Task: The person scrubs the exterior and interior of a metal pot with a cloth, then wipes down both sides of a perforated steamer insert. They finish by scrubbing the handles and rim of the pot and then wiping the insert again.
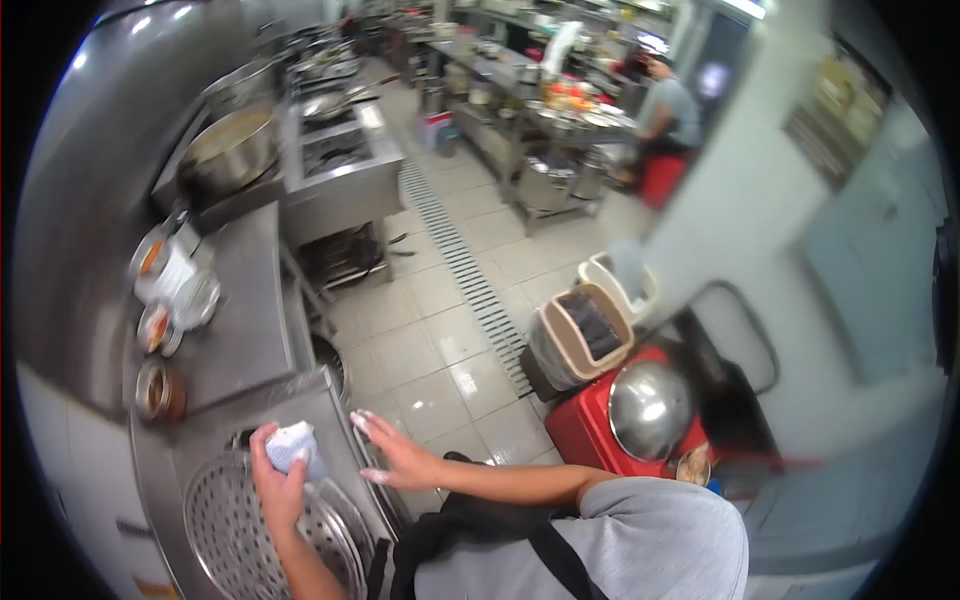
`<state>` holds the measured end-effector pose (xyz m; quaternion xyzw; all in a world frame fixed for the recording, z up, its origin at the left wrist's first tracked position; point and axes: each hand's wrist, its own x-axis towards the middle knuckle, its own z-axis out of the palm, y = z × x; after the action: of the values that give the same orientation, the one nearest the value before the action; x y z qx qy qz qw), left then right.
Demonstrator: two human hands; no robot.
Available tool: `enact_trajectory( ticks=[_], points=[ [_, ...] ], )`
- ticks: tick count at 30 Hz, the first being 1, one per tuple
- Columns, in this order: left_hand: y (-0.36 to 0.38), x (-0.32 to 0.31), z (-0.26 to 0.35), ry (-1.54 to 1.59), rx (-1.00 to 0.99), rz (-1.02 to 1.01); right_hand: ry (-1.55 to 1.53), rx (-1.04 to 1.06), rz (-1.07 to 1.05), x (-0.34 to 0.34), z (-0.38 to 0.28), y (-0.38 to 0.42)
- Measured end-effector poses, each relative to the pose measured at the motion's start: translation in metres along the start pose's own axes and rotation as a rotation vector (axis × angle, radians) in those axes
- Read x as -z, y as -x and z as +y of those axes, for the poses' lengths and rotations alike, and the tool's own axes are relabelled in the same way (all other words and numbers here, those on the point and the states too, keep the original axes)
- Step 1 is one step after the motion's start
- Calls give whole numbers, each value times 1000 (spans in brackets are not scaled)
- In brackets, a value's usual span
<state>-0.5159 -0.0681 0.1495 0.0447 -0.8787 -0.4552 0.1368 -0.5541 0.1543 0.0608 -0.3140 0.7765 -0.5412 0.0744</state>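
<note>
My left hand [274,484] is closed on a bunched white and bluish cloth [294,448]. It is above a round perforated metal pan [215,520], which lies on the steel counter [165,458]. Part of the pan is hidden behind my left forearm. My right hand [396,458] is held in the air at the counter's front edge, its fingers apart and nothing in them. White residue covers its fingertips. Beneath the cloth is a dark object, mostly hidden.
Jars and bowls, including a brown jar [160,390], line the wall side. A large pot [230,150] stands farther off. A floor drain [465,270] crosses the tiles. Right are a bin [588,330] and a metal bowl [650,408] on a red container [582,425]. A person [668,110] is at the back.
</note>
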Motion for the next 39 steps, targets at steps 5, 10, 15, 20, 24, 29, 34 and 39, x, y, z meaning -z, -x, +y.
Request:
enact_trajectory(
  ticks=[5, 10, 15, 20, 24, 29, 34, 39],
  points=[
    [107, -18, -4, 560, 106, 426, 124, 206, -256, -8, -18, -3],
    [255, -32, 12, 77, 394, 958, -229, 372, -686, -54, -35, -9],
    [411, -94, 66, 104, 580, 1664, -138, 428, -962, -86, -35, 5],
    [535, -100, 117, -135, 782, 2127, -193, 481, -929, -105, -61, 22],
    [590, -15, 127, -522, 929, 1997, -223, 440, -1029, -130, -69, 48],
    [653, 77, 45, -1116, 1322, 1480, -182, 366, -965, -154, -72, 92],
    [661, 117, -62, -638, 1536, 1271, -151, 287, -801, -129, -99, 124],
    [745, 99, -145, -1104, 1310, 1235, -138, 94, -616, -80, -88, 134]
  ],
)
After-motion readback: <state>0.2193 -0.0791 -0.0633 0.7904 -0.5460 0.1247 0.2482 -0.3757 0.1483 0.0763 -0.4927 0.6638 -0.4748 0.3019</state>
